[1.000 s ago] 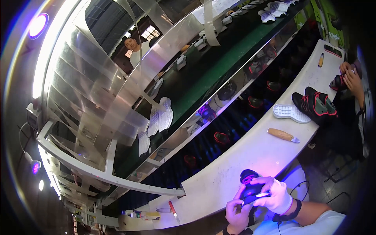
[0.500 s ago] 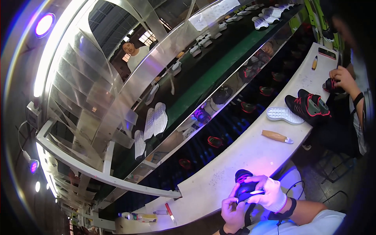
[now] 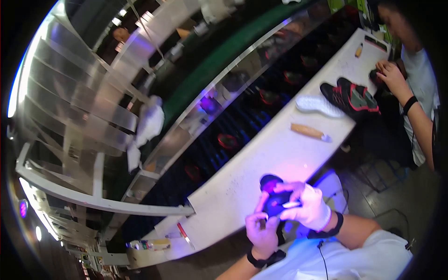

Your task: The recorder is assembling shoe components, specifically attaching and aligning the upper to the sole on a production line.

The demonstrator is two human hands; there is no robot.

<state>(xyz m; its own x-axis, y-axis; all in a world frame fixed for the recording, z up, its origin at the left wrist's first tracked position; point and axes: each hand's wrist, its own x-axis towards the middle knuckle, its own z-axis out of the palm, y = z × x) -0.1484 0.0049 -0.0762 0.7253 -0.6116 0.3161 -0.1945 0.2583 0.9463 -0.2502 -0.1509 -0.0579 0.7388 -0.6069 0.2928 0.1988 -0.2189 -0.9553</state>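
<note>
A small black shoe [image 3: 275, 204] with pinkish laces is held up over the near edge of the white bench [image 3: 233, 186], lit purple. My left hand [image 3: 262, 235] grips its lower left side with bent fingers and thumb. From the right, my right hand [image 3: 308, 210], in a white glove with some fingertips bare, pinches the shoe's edge. A thin white sliver shows by the right fingers; blur hides what it is. Both wrists wear black bands. Farther along the bench lies a knife with a wooden handle [image 3: 305, 130].
Past the knife are a white sole [image 3: 317, 105] and black-and-red shoes [image 3: 350, 95]. A co-worker's hand [image 3: 392, 74] works on a dark shoe at right. A red-handled tool [image 3: 183, 232] and bottles [image 3: 149, 244] lie at left. Beyond the bench runs a green conveyor [image 3: 200, 77].
The whole view has shifted, so the bench and conveyor sit farther left and higher, with more blur. Both my hands keep their hold on the shoe.
</note>
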